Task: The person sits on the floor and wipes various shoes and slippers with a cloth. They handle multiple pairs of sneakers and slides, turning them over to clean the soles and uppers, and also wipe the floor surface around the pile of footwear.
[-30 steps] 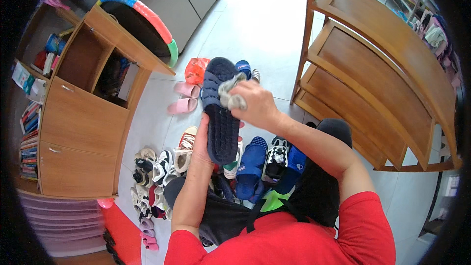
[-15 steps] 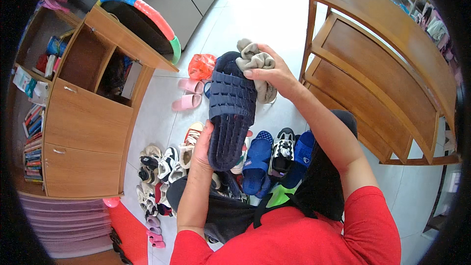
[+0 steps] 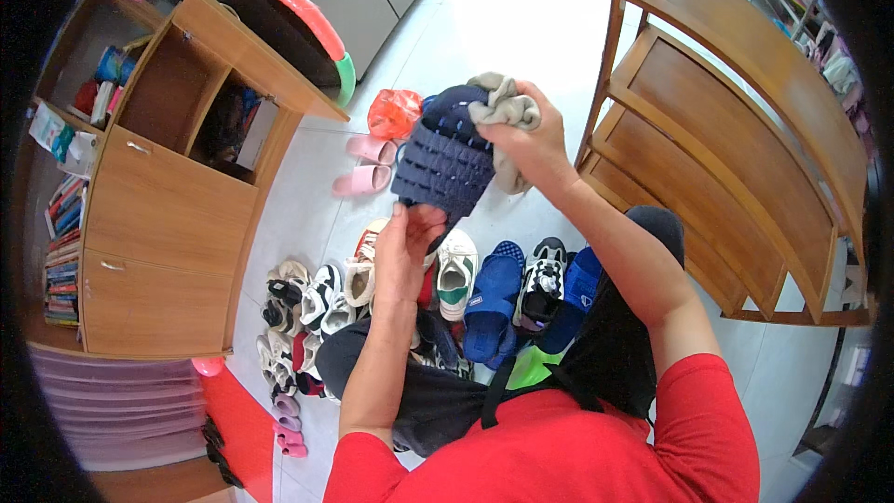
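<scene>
A dark navy slide slipper (image 3: 438, 163) with a slotted strap is held up in front of me, tilted so its sole is foreshortened. My left hand (image 3: 408, 240) is closed on its lower part, fingers tucked under the strap's near edge. My right hand (image 3: 533, 138) grips a beige cloth (image 3: 507, 104) bunched against the slipper's toe end. Part of the cloth hangs below that hand. On the floor beneath are a white sneaker with green (image 3: 456, 281), blue slippers (image 3: 492, 303) and a black-and-white sneaker (image 3: 543, 279).
More shoes (image 3: 321, 303) sit in rows at left, near pink slippers (image 3: 363, 179) and a red plastic bag (image 3: 395, 114). A wooden cabinet (image 3: 168, 214) with books stands at left. Tall wooden panelled furniture (image 3: 708, 130) is at right. My dark-trousered knees flank the shoes.
The slipper has tipped, its heel end swinging out of view. My left hand has shifted from its heel up to the strap. The green-and-white sneaker is now uncovered.
</scene>
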A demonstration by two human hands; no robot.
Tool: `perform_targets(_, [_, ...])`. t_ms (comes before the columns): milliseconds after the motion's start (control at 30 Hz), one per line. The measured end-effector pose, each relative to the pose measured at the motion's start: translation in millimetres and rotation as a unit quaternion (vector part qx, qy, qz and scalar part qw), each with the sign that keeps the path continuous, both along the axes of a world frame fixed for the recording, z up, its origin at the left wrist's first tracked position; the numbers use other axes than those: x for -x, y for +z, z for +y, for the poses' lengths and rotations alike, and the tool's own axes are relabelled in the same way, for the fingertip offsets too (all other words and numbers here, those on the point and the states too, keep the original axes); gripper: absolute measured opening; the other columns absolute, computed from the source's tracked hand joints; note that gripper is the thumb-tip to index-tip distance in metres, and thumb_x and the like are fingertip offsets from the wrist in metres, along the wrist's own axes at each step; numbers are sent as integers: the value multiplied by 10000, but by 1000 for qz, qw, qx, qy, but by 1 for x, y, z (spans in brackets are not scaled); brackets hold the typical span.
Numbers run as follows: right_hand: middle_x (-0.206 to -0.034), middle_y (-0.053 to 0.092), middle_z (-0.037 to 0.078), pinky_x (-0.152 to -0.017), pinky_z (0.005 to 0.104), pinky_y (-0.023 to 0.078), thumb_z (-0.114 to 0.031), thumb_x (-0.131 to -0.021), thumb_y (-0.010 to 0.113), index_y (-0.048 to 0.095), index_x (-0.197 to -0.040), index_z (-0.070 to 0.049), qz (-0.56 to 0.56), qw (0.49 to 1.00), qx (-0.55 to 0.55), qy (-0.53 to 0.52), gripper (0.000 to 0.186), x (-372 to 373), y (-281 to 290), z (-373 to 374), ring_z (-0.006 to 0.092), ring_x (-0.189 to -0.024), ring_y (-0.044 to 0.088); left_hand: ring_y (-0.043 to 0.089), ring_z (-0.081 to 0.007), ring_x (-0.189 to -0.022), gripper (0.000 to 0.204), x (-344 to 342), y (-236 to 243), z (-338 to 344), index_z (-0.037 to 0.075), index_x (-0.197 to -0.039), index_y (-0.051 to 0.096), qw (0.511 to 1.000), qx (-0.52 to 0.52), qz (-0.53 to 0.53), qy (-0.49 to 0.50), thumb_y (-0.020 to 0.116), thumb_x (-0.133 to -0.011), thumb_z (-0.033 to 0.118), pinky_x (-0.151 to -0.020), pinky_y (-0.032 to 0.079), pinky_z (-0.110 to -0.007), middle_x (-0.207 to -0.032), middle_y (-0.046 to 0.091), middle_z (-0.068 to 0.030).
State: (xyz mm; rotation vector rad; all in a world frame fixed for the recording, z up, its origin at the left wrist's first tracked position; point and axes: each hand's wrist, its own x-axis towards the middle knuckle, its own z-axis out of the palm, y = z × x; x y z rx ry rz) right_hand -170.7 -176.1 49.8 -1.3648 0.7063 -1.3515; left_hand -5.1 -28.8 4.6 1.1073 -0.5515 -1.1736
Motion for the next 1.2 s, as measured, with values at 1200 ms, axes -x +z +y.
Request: perform_targets(1200, [-783,617,89,-634,327,506,-313,-728,662,635,-904,-54,260,965,41,11,315,13,-41,-20,211,-725,621,581,-170,-987,332,16,22,-6,6,-1092,616,979,83,-184,-3,662,-808,173,-916,419,-305,-1057,640,-68])
